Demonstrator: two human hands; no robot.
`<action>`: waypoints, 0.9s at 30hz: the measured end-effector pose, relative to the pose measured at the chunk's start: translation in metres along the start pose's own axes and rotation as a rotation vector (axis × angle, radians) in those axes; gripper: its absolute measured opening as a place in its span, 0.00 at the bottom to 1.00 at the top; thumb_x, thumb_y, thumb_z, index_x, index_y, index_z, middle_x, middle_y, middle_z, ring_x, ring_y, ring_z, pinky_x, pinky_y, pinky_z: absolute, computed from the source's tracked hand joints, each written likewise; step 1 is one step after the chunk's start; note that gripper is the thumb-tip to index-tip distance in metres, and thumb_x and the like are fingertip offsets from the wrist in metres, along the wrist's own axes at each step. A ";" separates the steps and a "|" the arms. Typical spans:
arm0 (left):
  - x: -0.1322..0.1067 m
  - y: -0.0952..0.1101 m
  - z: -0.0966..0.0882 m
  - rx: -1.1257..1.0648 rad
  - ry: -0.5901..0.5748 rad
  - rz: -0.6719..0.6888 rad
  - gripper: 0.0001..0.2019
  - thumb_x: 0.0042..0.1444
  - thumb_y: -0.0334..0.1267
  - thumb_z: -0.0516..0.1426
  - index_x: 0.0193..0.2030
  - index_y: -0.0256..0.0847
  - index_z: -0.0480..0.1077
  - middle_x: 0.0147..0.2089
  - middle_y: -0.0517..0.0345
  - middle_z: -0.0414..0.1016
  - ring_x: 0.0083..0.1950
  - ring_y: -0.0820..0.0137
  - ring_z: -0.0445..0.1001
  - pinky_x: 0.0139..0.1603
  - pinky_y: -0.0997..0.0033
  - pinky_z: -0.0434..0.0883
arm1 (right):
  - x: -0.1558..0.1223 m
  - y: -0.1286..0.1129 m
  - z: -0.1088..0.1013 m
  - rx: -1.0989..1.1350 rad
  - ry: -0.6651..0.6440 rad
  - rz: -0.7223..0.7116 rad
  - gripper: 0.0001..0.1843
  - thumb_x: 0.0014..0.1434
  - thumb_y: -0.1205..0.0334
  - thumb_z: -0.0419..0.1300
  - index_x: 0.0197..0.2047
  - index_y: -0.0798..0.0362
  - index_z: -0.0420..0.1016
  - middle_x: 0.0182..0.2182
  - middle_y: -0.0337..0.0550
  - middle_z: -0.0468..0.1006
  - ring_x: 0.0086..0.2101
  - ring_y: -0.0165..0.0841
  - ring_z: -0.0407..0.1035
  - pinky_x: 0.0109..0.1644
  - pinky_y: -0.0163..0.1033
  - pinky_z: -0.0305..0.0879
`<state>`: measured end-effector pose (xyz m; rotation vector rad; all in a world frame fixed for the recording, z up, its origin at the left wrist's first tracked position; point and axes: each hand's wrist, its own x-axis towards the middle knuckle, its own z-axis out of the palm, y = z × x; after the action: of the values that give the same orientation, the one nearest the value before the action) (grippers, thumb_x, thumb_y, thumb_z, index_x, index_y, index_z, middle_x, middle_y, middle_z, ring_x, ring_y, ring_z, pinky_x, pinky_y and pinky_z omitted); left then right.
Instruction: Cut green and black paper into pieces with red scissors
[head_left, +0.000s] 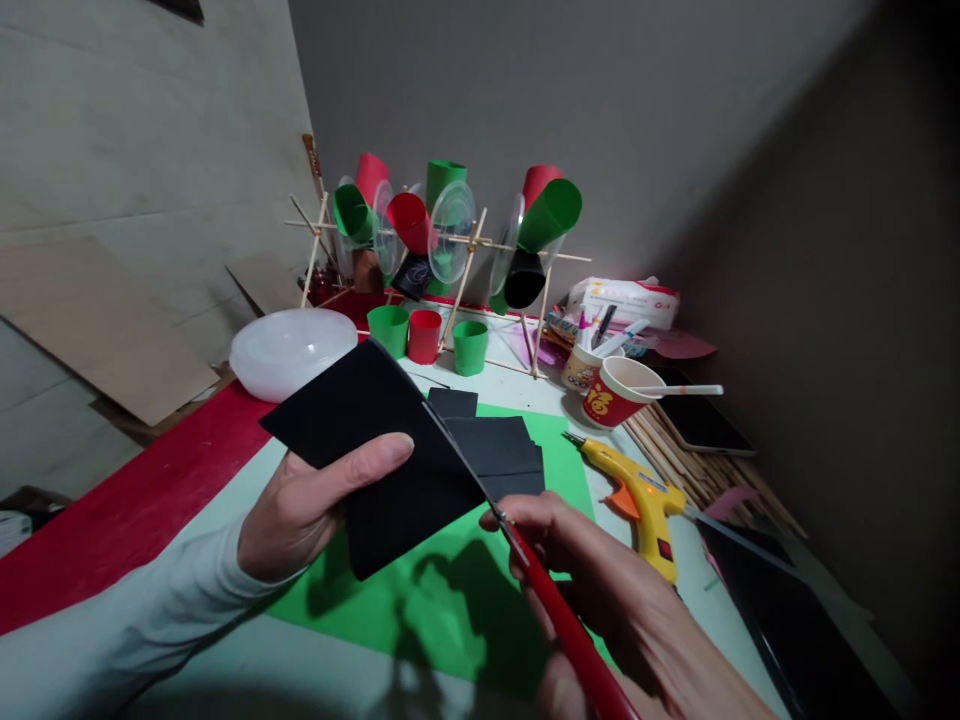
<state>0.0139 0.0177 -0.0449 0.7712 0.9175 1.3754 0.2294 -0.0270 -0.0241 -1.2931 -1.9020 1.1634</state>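
Observation:
A sheet of black paper [390,480] is pinched in my left hand [300,510], with the thumb on its upper face. My right hand [577,570] grips red-handled scissors [559,600], and their blade lies along the paper's right edge. Whether the blades are parted I cannot make out. Under both hands a green sheet [450,620] lies flat on the table. Beyond the black paper, several cut black pieces [495,450] rest on the green sheet, partly overlapping.
At the right lies a yellow glue gun [637,490] beside wooden sticks [750,480]. Behind it stand a red paper cup [619,395] and a pen cup [581,370]. A white bowl [292,350] sits left. Stick frames with coloured paper cups [551,215] stand at the back.

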 end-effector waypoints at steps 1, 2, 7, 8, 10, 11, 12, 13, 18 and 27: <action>0.000 0.000 -0.001 0.007 0.016 -0.003 0.12 0.42 0.38 0.73 0.36 0.46 0.84 0.37 0.58 0.87 0.47 0.51 0.84 0.46 0.61 0.84 | 0.001 0.000 0.001 0.030 -0.001 0.019 0.16 0.52 0.57 0.65 0.45 0.41 0.75 0.32 0.38 0.74 0.29 0.34 0.70 0.30 0.33 0.69; 0.000 0.000 -0.001 0.015 0.022 -0.002 0.11 0.42 0.38 0.73 0.35 0.45 0.84 0.36 0.59 0.87 0.47 0.51 0.84 0.46 0.62 0.83 | 0.002 0.000 0.003 0.058 -0.002 0.036 0.15 0.51 0.57 0.65 0.44 0.41 0.75 0.31 0.37 0.72 0.27 0.32 0.69 0.28 0.32 0.67; 0.002 0.001 -0.001 0.022 -0.050 0.036 0.20 0.48 0.34 0.70 0.50 0.45 0.81 0.43 0.59 0.86 0.53 0.51 0.81 0.51 0.60 0.82 | 0.003 -0.002 0.008 0.091 0.041 0.079 0.10 0.54 0.58 0.63 0.41 0.42 0.76 0.28 0.36 0.71 0.24 0.31 0.67 0.26 0.32 0.69; 0.002 0.001 -0.001 0.015 -0.070 0.040 0.22 0.49 0.34 0.70 0.53 0.46 0.79 0.45 0.58 0.86 0.54 0.50 0.81 0.51 0.59 0.81 | 0.003 -0.002 0.008 0.075 0.054 0.070 0.09 0.54 0.58 0.62 0.41 0.42 0.77 0.28 0.36 0.73 0.25 0.32 0.69 0.26 0.32 0.71; 0.003 0.001 -0.001 0.010 -0.080 0.042 0.24 0.49 0.34 0.69 0.55 0.46 0.78 0.48 0.58 0.85 0.54 0.50 0.81 0.51 0.59 0.81 | 0.004 -0.002 0.008 0.039 0.076 0.041 0.10 0.56 0.59 0.61 0.42 0.41 0.77 0.29 0.37 0.75 0.27 0.33 0.73 0.28 0.32 0.73; 0.003 0.001 -0.001 0.013 -0.069 0.038 0.24 0.49 0.34 0.70 0.55 0.45 0.78 0.47 0.58 0.85 0.53 0.50 0.81 0.50 0.59 0.81 | 0.004 -0.001 0.008 0.021 0.084 0.023 0.10 0.56 0.59 0.61 0.43 0.41 0.77 0.29 0.37 0.76 0.28 0.34 0.74 0.28 0.32 0.74; 0.003 0.000 -0.001 0.013 -0.053 0.028 0.24 0.48 0.34 0.70 0.55 0.45 0.78 0.46 0.58 0.86 0.52 0.50 0.82 0.49 0.59 0.82 | 0.004 0.001 0.007 0.001 0.093 0.006 0.10 0.56 0.58 0.61 0.43 0.40 0.77 0.29 0.37 0.77 0.28 0.35 0.75 0.28 0.32 0.74; 0.003 0.000 -0.001 0.010 -0.040 0.014 0.24 0.48 0.34 0.70 0.54 0.45 0.79 0.44 0.59 0.86 0.51 0.50 0.82 0.48 0.59 0.82 | 0.004 0.003 0.007 -0.019 0.104 -0.012 0.10 0.57 0.57 0.62 0.43 0.40 0.77 0.29 0.37 0.77 0.28 0.35 0.75 0.27 0.32 0.74; 0.003 0.000 0.000 -0.026 -0.030 -0.001 0.24 0.47 0.33 0.71 0.53 0.46 0.79 0.42 0.59 0.86 0.50 0.51 0.83 0.47 0.61 0.82 | 0.003 0.013 0.008 -0.098 0.141 -0.079 0.12 0.59 0.54 0.62 0.48 0.38 0.77 0.31 0.36 0.80 0.30 0.35 0.78 0.31 0.34 0.77; 0.005 -0.004 -0.002 -0.055 -0.038 -0.003 0.26 0.47 0.33 0.71 0.55 0.43 0.78 0.44 0.57 0.86 0.50 0.51 0.82 0.46 0.61 0.83 | 0.001 0.026 0.005 -0.172 0.136 -0.144 0.16 0.60 0.53 0.63 0.52 0.38 0.78 0.38 0.41 0.85 0.36 0.40 0.82 0.34 0.36 0.81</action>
<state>0.0139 0.0225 -0.0500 0.7514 0.8481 1.3737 0.2367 -0.0238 -0.0491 -1.2653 -1.9919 0.8346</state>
